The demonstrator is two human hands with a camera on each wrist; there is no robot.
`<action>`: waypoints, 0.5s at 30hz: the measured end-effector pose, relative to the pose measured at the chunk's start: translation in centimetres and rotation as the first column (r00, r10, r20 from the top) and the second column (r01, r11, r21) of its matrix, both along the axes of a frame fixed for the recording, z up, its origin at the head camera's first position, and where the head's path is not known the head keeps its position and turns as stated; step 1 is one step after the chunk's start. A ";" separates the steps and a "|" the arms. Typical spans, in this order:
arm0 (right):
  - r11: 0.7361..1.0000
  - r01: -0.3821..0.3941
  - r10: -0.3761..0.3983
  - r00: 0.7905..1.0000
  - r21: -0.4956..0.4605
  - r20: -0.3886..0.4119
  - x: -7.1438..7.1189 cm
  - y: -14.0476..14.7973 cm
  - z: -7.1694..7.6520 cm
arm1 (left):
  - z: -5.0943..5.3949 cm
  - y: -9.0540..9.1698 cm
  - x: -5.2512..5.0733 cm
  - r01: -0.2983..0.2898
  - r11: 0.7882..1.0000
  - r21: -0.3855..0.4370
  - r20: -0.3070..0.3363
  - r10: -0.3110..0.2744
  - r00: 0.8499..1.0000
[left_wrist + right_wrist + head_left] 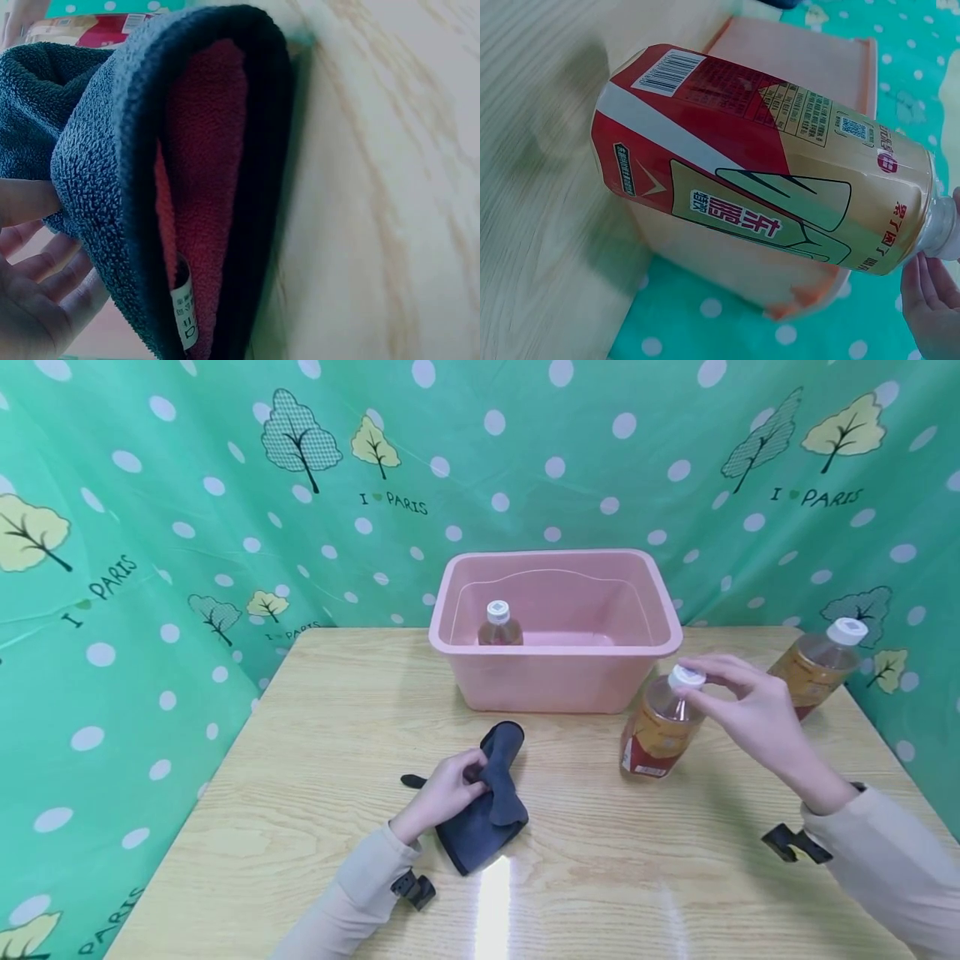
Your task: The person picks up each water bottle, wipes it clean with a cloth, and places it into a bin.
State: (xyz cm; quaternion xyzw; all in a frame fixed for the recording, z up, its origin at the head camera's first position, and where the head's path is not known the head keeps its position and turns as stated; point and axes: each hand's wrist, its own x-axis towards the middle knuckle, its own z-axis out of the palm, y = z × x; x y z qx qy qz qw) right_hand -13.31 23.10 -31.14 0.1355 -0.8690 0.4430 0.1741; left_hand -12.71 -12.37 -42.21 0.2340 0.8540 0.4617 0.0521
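A bottle (662,731) of amber drink is just off the near right corner of the pink tub (551,683). Its long axis is steep; in the head view the white cap (687,677) points up and leans away from the tub, while the base points down, with a barcode (648,771) low on the side facing the person. Whether the base touches the bench (322,743) I cannot tell. The right hand (763,718) holds the cap from the side away from the tub, its grip pinched round it between thumb and fingers.

In front of the tub, on its near side, lies a dark cloth (480,827), partly folded, its longer direction running from the tub toward the person. Its rolled end points at the tub. The left hand (442,789) pinches the fold from the left, the grip closed on the fabric. The left wrist view shows a red lining (206,150) and a small white label (184,311) inside.

A second bottle (501,632) is inside the tub at its left, cap up. A third bottle (816,670) is right of the tub, beyond the right hand, its cap also leaning away.
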 end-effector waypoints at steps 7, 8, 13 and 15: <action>0.994 -0.097 0.095 0.994 -0.041 -0.058 0.0 -2.2 -0.5 | 0.1 0.0 0.1 0.001 1.000 -0.008 -0.034 -0.001 0.999; 0.993 -0.108 0.106 0.993 -0.043 -0.055 0.0 -2.6 -0.6 | 0.1 0.0 0.1 0.000 1.000 -0.008 -0.036 -0.001 0.999; 0.990 -0.140 0.140 0.990 -0.025 -0.016 -0.1 -3.8 -0.9 | 0.0 0.0 0.0 0.000 1.000 -0.008 -0.047 -0.001 0.999; 0.988 -0.154 0.154 0.988 -0.009 -0.004 -0.1 -4.2 -1.1 | 0.0 -0.1 0.0 0.000 1.000 -0.009 -0.052 -0.001 0.999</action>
